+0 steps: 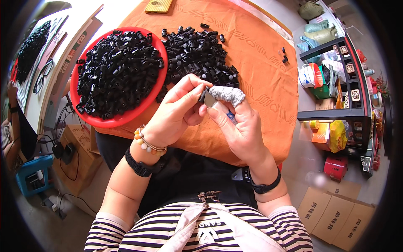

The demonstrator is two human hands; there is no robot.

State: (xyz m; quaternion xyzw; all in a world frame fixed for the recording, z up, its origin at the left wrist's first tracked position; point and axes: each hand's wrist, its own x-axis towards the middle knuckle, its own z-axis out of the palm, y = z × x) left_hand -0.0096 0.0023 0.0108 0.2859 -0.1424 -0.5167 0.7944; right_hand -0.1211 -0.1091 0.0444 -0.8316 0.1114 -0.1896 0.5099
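Note:
Pinched between the thumb and forefinger of my left hand [174,110] is a small black plastic part [203,95]. My right hand [245,130] closes on a short, flat grey blade [210,101] with a whitish grip that has blue marks, mostly hidden by the fingers. The blade meets the black part or lies right beside it. A grey knitted cover [226,94] wraps my right forefinger. Beyond my hands, a heap of similar black plastic parts [195,52] lies on the orange tablecloth [264,90]. To its left, a round red tray [164,56] is piled high with more of them.
A few loose black parts [285,56] lie near the table's right edge. A yellow ribbed object [158,5] sits at the far edge. A dark shelf [331,114] with bags and tubs stands at right, above flattened cardboard [331,216]. At left are cables and a blue stool [35,178].

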